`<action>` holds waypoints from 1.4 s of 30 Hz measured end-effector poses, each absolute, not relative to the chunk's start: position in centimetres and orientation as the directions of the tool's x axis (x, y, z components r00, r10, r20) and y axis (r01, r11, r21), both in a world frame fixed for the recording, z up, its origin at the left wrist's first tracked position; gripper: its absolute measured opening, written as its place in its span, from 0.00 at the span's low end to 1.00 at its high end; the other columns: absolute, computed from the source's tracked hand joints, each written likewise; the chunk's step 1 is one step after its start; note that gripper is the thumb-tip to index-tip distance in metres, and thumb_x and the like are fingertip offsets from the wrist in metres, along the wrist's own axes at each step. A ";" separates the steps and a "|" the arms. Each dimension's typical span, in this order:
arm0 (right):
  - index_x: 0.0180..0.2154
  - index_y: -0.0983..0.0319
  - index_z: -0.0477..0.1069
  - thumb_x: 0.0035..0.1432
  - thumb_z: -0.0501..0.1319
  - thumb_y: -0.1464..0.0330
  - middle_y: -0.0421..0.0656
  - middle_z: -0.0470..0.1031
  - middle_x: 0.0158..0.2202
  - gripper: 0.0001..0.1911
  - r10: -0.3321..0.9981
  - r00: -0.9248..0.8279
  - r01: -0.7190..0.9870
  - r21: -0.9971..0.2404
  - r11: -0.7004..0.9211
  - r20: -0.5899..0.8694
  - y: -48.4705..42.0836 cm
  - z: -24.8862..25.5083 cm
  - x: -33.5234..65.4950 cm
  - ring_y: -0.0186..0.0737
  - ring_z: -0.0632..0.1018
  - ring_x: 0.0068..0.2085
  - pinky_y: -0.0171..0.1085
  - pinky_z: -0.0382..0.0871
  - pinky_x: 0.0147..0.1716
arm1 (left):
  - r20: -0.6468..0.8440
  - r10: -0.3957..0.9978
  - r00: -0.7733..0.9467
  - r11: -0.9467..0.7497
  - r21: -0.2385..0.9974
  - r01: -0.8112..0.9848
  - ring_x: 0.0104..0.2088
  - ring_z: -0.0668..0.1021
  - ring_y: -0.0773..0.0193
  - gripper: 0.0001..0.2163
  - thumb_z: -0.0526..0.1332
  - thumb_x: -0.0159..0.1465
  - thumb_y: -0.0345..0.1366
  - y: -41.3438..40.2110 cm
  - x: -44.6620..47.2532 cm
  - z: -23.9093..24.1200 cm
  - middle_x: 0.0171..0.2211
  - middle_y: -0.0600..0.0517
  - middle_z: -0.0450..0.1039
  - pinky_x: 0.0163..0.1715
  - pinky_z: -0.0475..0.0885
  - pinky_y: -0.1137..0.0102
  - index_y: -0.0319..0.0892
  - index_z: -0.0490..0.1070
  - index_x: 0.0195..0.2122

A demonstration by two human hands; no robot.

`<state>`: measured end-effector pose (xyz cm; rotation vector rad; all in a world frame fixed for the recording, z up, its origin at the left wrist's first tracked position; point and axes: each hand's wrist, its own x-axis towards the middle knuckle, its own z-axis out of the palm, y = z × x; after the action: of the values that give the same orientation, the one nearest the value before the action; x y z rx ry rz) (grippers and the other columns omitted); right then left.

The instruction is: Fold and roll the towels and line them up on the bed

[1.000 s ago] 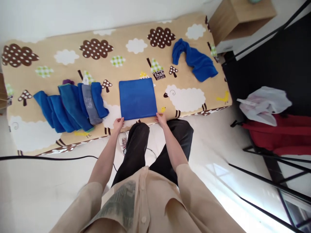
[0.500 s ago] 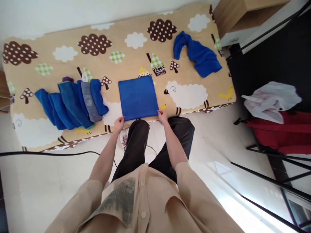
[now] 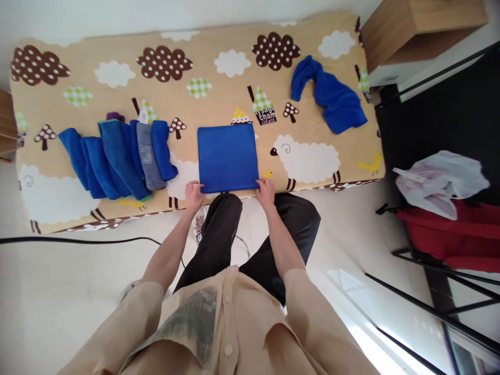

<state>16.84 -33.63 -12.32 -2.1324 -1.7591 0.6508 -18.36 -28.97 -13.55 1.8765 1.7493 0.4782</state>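
Note:
A blue cloth [image 3: 228, 159], folded into a neat, nearly square shape, lies flat on the patterned bedspread [image 3: 219, 44] in front of me. My left hand [image 3: 194, 196] is closed on its near left corner, thumb and fingers pinching the edge. At the near right corner, my right hand [image 3: 266, 194] holds the edge in the same kind of pinch. Left of this cloth lies a row of several rolled or folded blue cloths [image 3: 113, 159], a grey one [image 3: 148, 159] with lettering among them. A crumpled blue cloth [image 3: 332, 99] lies loose to the far right.
A wooden cabinet [image 3: 422, 26] stands at the bed's right end. Beyond the right edge are a white plastic bag [image 3: 441, 179], red fabric [image 3: 457, 237] and a black metal frame [image 3: 422, 320]. A black cable [image 3: 78, 240] crosses in front of the bed at left.
The view has turned slightly. Both hands stay at the near corners of the folded cloth, with their fingers now further over its edge. The other cloths have not moved on the bed.

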 end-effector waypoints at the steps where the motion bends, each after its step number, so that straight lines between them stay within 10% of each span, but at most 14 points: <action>1: 0.60 0.63 0.76 0.60 0.54 0.79 0.54 0.71 0.63 0.28 0.986 0.079 0.866 -0.481 -0.141 -0.148 -33.5 -12.2 16.7 0.54 0.68 0.65 0.53 0.61 0.67 | -0.071 0.983 0.172 -0.099 0.583 0.807 0.66 0.69 0.48 0.21 0.58 0.59 0.26 -28.9 -18.2 -13.4 0.62 0.42 0.70 0.68 0.63 0.53 0.43 0.79 0.52; 6: 0.62 0.63 0.75 0.65 0.50 0.80 0.52 0.73 0.64 0.29 0.972 -0.121 0.890 -0.455 0.016 -0.201 -32.6 -12.4 15.6 0.53 0.68 0.66 0.53 0.60 0.66 | -0.130 0.906 0.403 -0.255 0.594 0.763 0.68 0.69 0.52 0.24 0.53 0.62 0.24 -28.1 -17.6 -13.3 0.64 0.44 0.73 0.70 0.60 0.51 0.42 0.79 0.55; 24: 0.48 0.65 0.83 0.56 0.56 0.78 0.52 0.82 0.50 0.23 0.938 0.276 0.649 -0.680 -0.343 -0.210 -31.8 -13.0 16.6 0.49 0.81 0.52 0.45 0.70 0.62 | -0.202 0.958 0.204 -0.004 0.701 0.713 0.49 0.82 0.52 0.20 0.54 0.60 0.28 -27.5 -19.0 -13.2 0.47 0.44 0.83 0.60 0.74 0.57 0.40 0.84 0.47; 33: 0.46 0.66 0.80 0.59 0.63 0.66 0.52 0.83 0.46 0.16 0.903 0.353 0.194 -0.925 -0.326 -0.244 -30.9 -15.5 16.7 0.46 0.83 0.46 0.45 0.77 0.53 | -0.364 0.932 0.000 0.355 0.910 0.216 0.40 0.82 0.59 0.13 0.65 0.59 0.39 -26.8 -17.2 -14.6 0.42 0.45 0.82 0.44 0.82 0.62 0.38 0.80 0.42; 42: 0.45 0.65 0.78 0.62 0.63 0.58 0.52 0.83 0.43 0.18 0.872 0.411 0.245 -0.889 -0.387 -0.266 -30.8 -17.2 17.6 0.47 0.83 0.46 0.46 0.77 0.54 | -0.340 0.934 -0.108 0.350 0.816 0.460 0.32 0.79 0.60 0.13 0.65 0.59 0.39 -25.7 -18.3 -14.6 0.29 0.49 0.78 0.38 0.76 0.66 0.37 0.81 0.42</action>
<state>17.56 -30.82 -17.15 -1.8603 -0.9571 0.9802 -18.35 -25.74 -14.58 1.2477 1.7229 0.6694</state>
